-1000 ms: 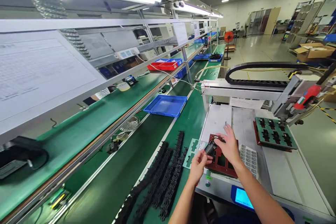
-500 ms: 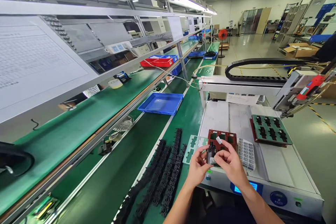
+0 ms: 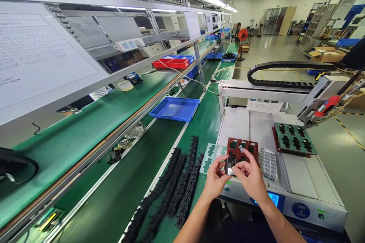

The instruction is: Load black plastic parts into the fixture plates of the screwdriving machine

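My left hand (image 3: 214, 179) is closed around a small black plastic part (image 3: 229, 160), held upright over the machine's front edge. On the lower face of this part lies a small white label (image 3: 230, 171). The thumb of my right hand (image 3: 251, 177) presses at that label's edge, its fingers bent in close. Another small printed label (image 3: 241, 148) sticks to my raised right index fingertip. Just beyond the hands lies a dark red fixture frame (image 3: 254, 145) with square openings. To its left is a pale green slotted plate (image 3: 210, 155), to its right a sheet of printed labels (image 3: 268, 164).
Rows of black parts (image 3: 185, 186) lie on the green bench at left. A blue tray (image 3: 175, 108) stands farther back. On the machine bed (image 3: 302, 174) at right, a green fixture (image 3: 295, 138) carries several black parts beneath the machine's arm (image 3: 322, 100). Far off, a person (image 3: 237, 32) stands.
My right thumb has pressed in on the white label, which now lies flatter on the black part. The fingertip label has turned so its print shows. The view has shifted slightly.
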Available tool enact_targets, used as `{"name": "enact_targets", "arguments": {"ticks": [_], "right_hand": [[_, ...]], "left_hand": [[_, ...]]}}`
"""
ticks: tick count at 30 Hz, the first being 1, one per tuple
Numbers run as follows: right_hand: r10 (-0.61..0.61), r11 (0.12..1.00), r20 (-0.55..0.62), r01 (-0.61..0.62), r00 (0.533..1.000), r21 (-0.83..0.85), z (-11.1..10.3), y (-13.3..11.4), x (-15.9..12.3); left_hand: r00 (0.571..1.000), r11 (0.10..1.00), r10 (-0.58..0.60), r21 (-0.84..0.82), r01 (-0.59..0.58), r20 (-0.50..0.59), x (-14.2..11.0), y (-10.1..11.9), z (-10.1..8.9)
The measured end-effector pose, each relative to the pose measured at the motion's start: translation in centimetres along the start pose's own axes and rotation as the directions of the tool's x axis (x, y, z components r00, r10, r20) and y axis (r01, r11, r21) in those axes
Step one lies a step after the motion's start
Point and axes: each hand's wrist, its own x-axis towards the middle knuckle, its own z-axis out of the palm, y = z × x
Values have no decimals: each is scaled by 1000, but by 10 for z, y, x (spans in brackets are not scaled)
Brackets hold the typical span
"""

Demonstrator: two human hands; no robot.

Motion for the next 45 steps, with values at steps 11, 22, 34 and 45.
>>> {"name": "enact_targets", "arguments": {"ticks": [11, 22, 34, 45], "right_hand": [[-358, 876, -105, 295, 928, -381, 14, 2, -13], [-172, 875, 18, 161, 985, -457, 27, 53, 11], [-265, 926, -150, 208, 953, -315, 3, 102, 53], [4, 986, 51, -13, 999, 163, -1, 26, 11]], "left_hand": [[1000, 995, -20, -96, 21, 9, -3, 8, -4], [998, 991, 11, 131, -4, -57, -13, -21, -17], [917, 917, -349, -273, 291, -195, -25, -60, -53], [955, 924, -252, -256, 285, 156, -27, -44, -10]]}}
